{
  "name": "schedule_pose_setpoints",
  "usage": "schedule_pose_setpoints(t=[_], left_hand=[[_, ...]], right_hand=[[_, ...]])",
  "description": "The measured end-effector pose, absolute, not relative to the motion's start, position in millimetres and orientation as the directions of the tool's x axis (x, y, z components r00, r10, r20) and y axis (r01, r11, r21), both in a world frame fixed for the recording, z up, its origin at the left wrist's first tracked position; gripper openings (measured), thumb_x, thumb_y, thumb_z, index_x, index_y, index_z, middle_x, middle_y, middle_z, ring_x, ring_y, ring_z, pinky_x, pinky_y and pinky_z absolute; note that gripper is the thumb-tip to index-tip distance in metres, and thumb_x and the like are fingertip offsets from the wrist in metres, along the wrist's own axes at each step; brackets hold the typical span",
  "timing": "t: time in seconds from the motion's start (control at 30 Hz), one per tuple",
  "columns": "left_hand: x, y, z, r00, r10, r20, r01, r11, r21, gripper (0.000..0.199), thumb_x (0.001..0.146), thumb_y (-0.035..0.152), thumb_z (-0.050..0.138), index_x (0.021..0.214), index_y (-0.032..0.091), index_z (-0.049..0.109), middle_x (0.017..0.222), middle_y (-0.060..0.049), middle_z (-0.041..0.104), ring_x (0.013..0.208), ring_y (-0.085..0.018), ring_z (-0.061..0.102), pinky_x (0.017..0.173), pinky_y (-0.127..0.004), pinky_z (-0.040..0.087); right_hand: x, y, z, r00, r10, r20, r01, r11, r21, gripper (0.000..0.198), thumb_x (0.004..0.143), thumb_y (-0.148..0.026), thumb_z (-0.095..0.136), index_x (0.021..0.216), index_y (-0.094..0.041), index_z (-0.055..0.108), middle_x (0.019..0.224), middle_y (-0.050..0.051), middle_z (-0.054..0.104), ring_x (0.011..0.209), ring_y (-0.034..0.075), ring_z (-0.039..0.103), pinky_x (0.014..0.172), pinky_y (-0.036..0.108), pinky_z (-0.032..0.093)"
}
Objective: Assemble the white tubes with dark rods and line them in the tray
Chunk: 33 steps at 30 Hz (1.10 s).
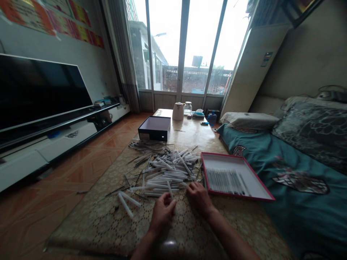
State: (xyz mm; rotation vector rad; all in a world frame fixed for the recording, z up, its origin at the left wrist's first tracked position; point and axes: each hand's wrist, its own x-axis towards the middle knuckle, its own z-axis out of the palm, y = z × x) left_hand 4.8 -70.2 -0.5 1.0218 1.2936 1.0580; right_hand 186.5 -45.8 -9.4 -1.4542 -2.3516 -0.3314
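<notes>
My left hand [162, 209] pinches a translucent white pen barrel [170, 190] between thumb and fingers, its far end tilted up and away. Beside it, my right hand [199, 195] has its fingers curled down at the near right edge of the pile; whatever lies under them is hidden. The pile of white pen barrels [168, 177] spreads over the table in front of both hands, with thin dark refills [143, 145] mixed in and behind. Close to my right hand lies a red-rimmed box lid [257, 177] with a row of dark-filled pens [226, 180] inside.
A black box [154, 135] with a pale inside stands past the pile. Farther back on the patterned table [108, 231] are a beige kettle [178, 111], a glass jar [187, 108] and a tissue pack [198, 113]. A teal-covered couch [257, 151] runs along the right.
</notes>
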Motion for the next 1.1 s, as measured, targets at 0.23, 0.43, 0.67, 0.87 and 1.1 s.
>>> schedule_pose_setpoints(t=[0.23,0.43,0.67,0.87,1.1], left_hand=[[-23,-71,2,-0.14,0.902,-0.409,-0.619,0.243,0.747,0.012,0.077,0.002,0.06,0.08,0.013,0.058,0.064,-0.002,0.067,0.057,-0.012,0.066,0.055,-0.02,0.054],[-21,-69,2,-0.159,0.875,-0.457,-0.757,0.189,0.625,0.013,0.082,0.001,0.053,0.08,0.014,0.055,0.064,-0.004,0.069,0.057,-0.014,0.068,0.057,-0.023,0.057],[-26,-68,2,-0.132,0.857,-0.499,-0.811,0.196,0.551,0.015,0.083,0.0,0.052,0.079,0.014,0.055,0.063,-0.003,0.069,0.056,-0.014,0.068,0.057,-0.025,0.057],[-24,-69,4,-0.136,0.863,-0.487,-0.794,0.2,0.575,0.014,0.083,0.001,0.052,0.08,0.015,0.055,0.064,-0.002,0.068,0.055,-0.014,0.068,0.056,-0.024,0.057],[-24,-72,0,-0.078,0.91,-0.407,-0.725,0.229,0.65,0.013,0.076,0.003,0.063,0.08,0.014,0.057,0.065,-0.001,0.068,0.056,-0.013,0.067,0.058,-0.024,0.057]], right_hand=[[179,-40,-2,-0.48,0.778,0.405,0.869,0.486,0.095,0.023,0.081,0.001,0.049,0.082,-0.019,0.06,0.084,0.007,0.062,0.08,0.022,0.055,0.071,0.033,0.042],[170,-56,17,-0.414,0.774,0.478,0.849,0.518,-0.104,0.016,0.089,-0.009,0.044,0.089,-0.02,0.056,0.084,0.003,0.059,0.081,0.018,0.054,0.078,0.03,0.039],[152,-79,12,-0.274,0.863,0.425,0.803,0.448,-0.392,0.017,0.094,-0.022,0.041,0.086,-0.022,0.056,0.081,0.0,0.059,0.067,0.011,0.059,0.058,0.02,0.035],[149,-82,17,-0.283,0.849,0.446,0.832,0.449,-0.327,0.021,0.093,-0.021,0.039,0.084,-0.022,0.058,0.078,0.001,0.06,0.064,0.011,0.058,0.056,0.02,0.033],[142,-82,16,-0.318,0.833,0.453,0.819,0.482,-0.311,0.021,0.094,-0.023,0.039,0.081,-0.021,0.056,0.076,0.002,0.058,0.066,0.013,0.057,0.058,0.021,0.036]])
